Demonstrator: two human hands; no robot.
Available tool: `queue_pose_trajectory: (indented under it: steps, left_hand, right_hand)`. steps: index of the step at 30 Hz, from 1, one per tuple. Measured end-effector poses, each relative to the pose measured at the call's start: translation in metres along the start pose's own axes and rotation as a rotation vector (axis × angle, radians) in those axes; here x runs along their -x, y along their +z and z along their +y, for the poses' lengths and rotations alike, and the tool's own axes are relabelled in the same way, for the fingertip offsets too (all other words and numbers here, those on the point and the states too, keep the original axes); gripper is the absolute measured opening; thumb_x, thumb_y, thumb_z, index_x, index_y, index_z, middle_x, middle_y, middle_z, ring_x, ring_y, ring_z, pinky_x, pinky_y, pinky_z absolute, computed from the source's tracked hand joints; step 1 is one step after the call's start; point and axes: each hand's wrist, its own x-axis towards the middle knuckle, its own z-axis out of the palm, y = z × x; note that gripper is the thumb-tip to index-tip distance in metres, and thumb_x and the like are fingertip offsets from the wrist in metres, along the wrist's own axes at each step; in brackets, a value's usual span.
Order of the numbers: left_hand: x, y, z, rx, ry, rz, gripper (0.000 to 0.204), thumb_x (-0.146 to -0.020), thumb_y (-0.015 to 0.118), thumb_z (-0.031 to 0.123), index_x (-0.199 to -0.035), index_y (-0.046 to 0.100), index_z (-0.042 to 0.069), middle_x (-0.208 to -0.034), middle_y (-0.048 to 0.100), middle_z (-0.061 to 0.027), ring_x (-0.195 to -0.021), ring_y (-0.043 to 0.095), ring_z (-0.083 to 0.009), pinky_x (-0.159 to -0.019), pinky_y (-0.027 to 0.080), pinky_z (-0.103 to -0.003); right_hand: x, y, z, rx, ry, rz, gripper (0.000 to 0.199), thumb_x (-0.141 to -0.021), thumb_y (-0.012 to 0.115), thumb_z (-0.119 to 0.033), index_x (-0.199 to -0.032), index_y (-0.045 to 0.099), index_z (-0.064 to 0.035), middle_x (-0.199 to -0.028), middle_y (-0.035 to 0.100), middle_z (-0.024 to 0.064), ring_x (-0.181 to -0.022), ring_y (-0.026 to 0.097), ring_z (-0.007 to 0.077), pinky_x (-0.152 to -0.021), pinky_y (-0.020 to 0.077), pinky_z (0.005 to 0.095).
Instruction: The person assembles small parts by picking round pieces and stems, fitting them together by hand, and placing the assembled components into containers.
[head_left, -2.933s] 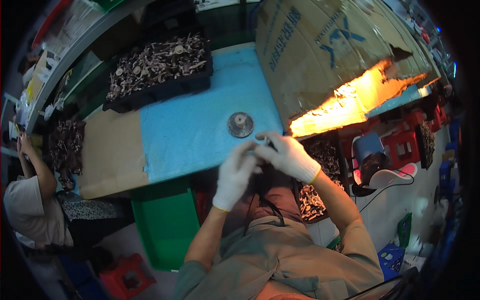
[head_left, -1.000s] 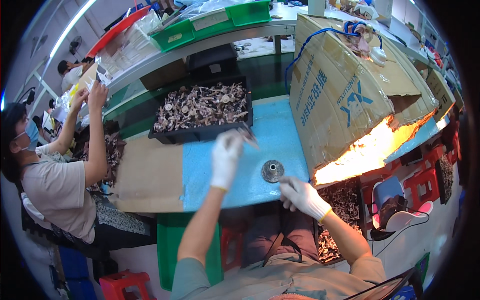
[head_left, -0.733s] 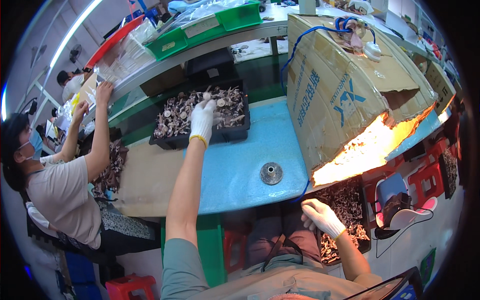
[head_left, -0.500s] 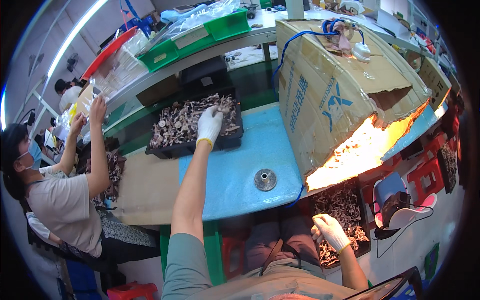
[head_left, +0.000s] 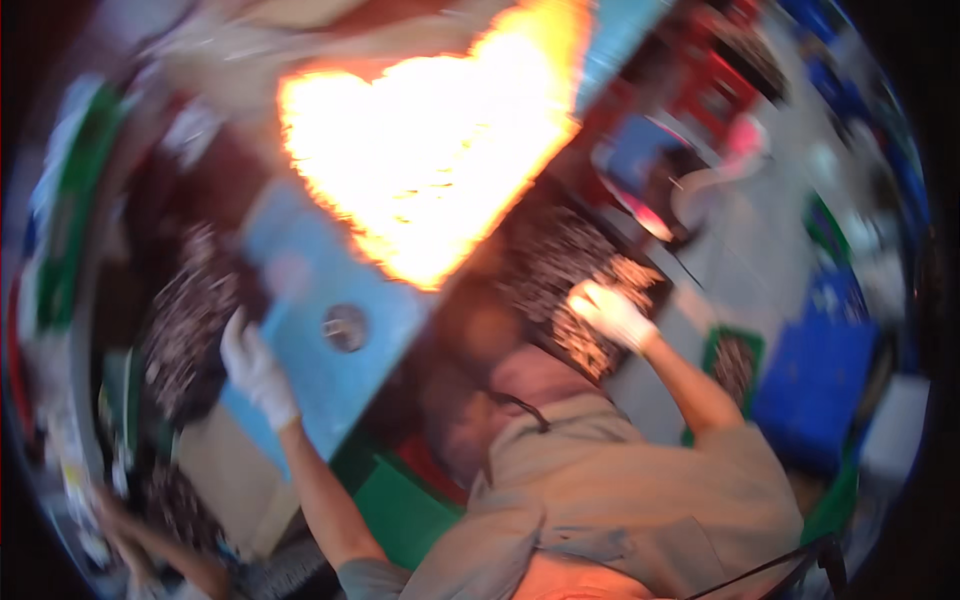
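Observation:
My left hand (head_left: 258, 372), in a white glove, is over the blue mat (head_left: 320, 385), beside a black tray's heap of small brown pieces (head_left: 190, 335). Its fingers look stretched out and I see nothing in them. On the mat sits a round grey metal disc (head_left: 345, 328) with a raised middle. My gloved right hand (head_left: 612, 315) is low on the right, at the brown pieces (head_left: 580, 340) of a second dark tray below the table edge. Blur hides how its fingers are bent and whether they hold any piece.
A glaring, brightly lit opening (head_left: 430, 160) fills the far middle. Brown cardboard (head_left: 235, 475) covers the table's left part, near another person's arms (head_left: 165, 545). A green bin (head_left: 405, 510) stands below the table. Red stools (head_left: 715, 95) and blue crates (head_left: 815, 395) are on the right.
The whole view has swung toward the right and down, and is blurred. My left hand has come off the pieces to the tray's near side. My right hand stays by the lower tray.

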Motion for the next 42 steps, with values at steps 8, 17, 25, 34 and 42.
queue_pose_trajectory:
  steps: [8, 17, 25, 34, 42]
  left_hand:
    - [0.098, 0.034, -0.019, 0.237, -0.537, 0.067, 0.037, -0.112, 0.056, 0.029, -0.112, 0.07, -0.005, -0.106, 0.072, -0.0105, -0.096, 0.065, -0.0183, -0.089, 0.053, -0.034]
    - [0.104, 0.035, -0.016, -0.011, -0.381, 0.031, 0.044, -0.111, 0.056, 0.032, -0.088, 0.065, -0.004, -0.083, 0.065, -0.0135, -0.076, 0.06, -0.0225, -0.074, 0.049, -0.04]
    - [0.097, 0.042, -0.02, -0.125, -0.334, -0.006, 0.04, -0.109, 0.06, 0.031, -0.09, 0.064, -0.005, -0.082, 0.064, -0.0156, -0.075, 0.058, -0.0231, -0.074, 0.049, -0.04]
    - [0.095, 0.033, -0.021, -0.126, -0.334, 0.011, 0.039, -0.109, 0.061, 0.03, -0.089, 0.064, -0.004, -0.081, 0.063, -0.0162, -0.074, 0.058, -0.0251, -0.074, 0.049, -0.041]
    - [0.093, 0.041, -0.019, -0.099, -0.338, 0.017, 0.036, -0.106, 0.062, 0.026, -0.088, 0.069, -0.004, -0.087, 0.067, -0.0212, -0.078, 0.063, -0.0362, -0.074, 0.049, -0.047]
  right_hand:
    - [-0.014, -0.071, -0.019, -0.472, 0.264, 0.068, 0.02, -0.103, 0.067, -0.021, -0.11, 0.075, -0.0047, -0.078, 0.073, 0.0046, -0.062, 0.067, 0.0094, -0.06, 0.0556, 0.0283]
    - [-0.238, -0.108, -0.161, 0.303, -0.469, 0.441, 0.028, -0.105, 0.062, -0.032, -0.117, 0.076, -0.0111, -0.105, 0.077, 0.0145, -0.091, 0.074, 0.0366, -0.078, 0.0579, 0.0485]
    - [-0.374, -0.084, -0.133, 0.765, -0.149, -0.107, 0.06, -0.105, 0.046, -0.054, -0.142, 0.066, -0.0117, -0.144, 0.067, 0.0181, -0.128, 0.066, 0.0372, -0.111, 0.0492, 0.0491]
    - [-0.388, -0.066, -0.181, 0.484, -0.418, -0.199, 0.057, -0.108, 0.044, -0.053, -0.151, 0.06, -0.0175, -0.157, 0.058, 0.0075, -0.145, 0.052, 0.0282, -0.123, 0.0372, 0.0441]
    - [-0.354, -0.09, -0.19, 0.519, -0.441, -0.115, 0.057, -0.11, 0.043, -0.051, -0.153, 0.058, -0.0172, -0.16, 0.055, 0.0064, -0.148, 0.049, 0.028, -0.125, 0.0344, 0.042]
